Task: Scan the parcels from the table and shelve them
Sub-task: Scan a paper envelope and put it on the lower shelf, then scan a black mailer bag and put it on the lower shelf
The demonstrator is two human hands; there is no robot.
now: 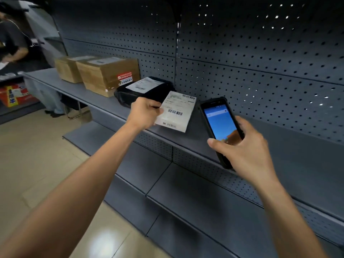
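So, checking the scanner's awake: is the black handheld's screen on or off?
On. The black handheld scanner in the right hand shows a lit blue screen with a pale bar near the top.

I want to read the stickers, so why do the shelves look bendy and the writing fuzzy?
Head view: the wide-angle lens curves the grey shelf toward the frame's edges; the small print on the white parcel in the left hand is too soft to read, though its barcode shows; the scanner in the right hand has a bright glowing screen; a light glares off the floor.
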